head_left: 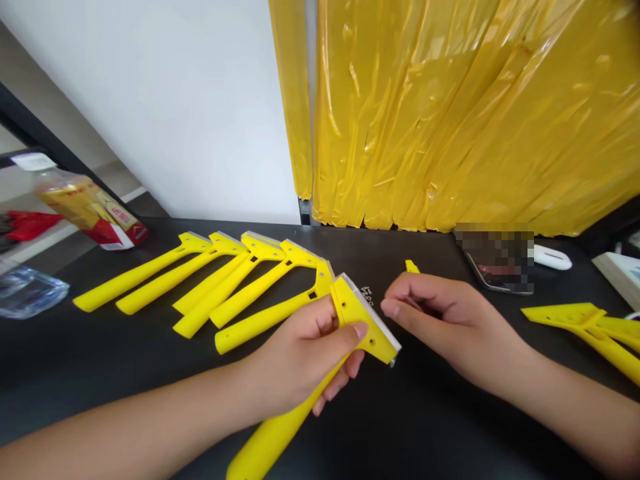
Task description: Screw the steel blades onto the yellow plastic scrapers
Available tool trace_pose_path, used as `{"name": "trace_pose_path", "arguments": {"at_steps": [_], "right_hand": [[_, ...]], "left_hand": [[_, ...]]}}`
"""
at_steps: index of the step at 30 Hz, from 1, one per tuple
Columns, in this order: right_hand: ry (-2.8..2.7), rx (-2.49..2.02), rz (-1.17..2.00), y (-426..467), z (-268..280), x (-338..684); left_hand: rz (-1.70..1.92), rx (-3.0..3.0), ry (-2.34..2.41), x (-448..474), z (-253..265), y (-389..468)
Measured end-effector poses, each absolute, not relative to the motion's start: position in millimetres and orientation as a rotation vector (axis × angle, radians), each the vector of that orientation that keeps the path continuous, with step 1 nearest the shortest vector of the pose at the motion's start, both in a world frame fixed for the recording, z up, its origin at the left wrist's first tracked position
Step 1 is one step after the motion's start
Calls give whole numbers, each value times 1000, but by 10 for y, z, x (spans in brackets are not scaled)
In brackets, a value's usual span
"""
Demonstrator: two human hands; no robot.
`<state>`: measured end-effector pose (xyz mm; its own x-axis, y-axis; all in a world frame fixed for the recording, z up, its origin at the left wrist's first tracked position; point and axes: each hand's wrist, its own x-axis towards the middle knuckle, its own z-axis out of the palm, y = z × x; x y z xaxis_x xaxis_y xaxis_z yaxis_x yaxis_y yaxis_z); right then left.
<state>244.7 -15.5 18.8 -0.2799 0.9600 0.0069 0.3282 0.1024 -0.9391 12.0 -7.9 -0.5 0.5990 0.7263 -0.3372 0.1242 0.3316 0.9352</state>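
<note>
Yellow scraper [285, 433], handle end closest to camera, angled up and away mid-view. Left hand [310, 353] has it at the neck: thumb flat on the head, fingers wrapped under. Right hand [445, 320] is just off the blade side, fingers curled, thumb and index tips nearly together; can't tell if anything's pinched there. Small yellow piece [411, 267] pokes out behind it, held or lying loose unclear.

Handling, my read: plastic body, light, stiff, smooth enough to twist a bit. Metal strip [376, 315] along the head edge could be sharp; hold by the neck or handle, keep fingertips off the strip.

Room: left is tight, row of scrapers [260, 287] on the dark table [450, 433], nearest one just behind the held head. Bottle [93, 207] past the row. Right: phone [500, 277] by the wall, more yellow parts [575, 317] near the right forearm. Back stops at the yellow-wrapped panel [450, 120]. Best open space: table toward camera, between the forearms.
</note>
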Motion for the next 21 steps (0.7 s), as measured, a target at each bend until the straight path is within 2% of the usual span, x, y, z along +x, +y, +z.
{"name": "trace_pose_path", "arguments": {"at_steps": [3,7,11,15,18,21], "right_hand": [[-1707,-1280,1069,-291,303,2420],[-1615,-1181,1439,-470,383,2308],[-1412,-1213,1598,-519,351,2188],[-1315,-1249,1563,-392,214,2248],[-1276,-1193,1472,-243,114,2371],[-1247,-1138,1491,-152,73,2440]], "left_hand": [[467,1531,1045,65,102,-97],[535,2272,1098,27,207,-177],[472,2595,1252,47,173,-264],[591,2457,1293,42,164,-212],[858,1924,1244,34,226,-89],[850,1379,1007,49,272,-2]]}}
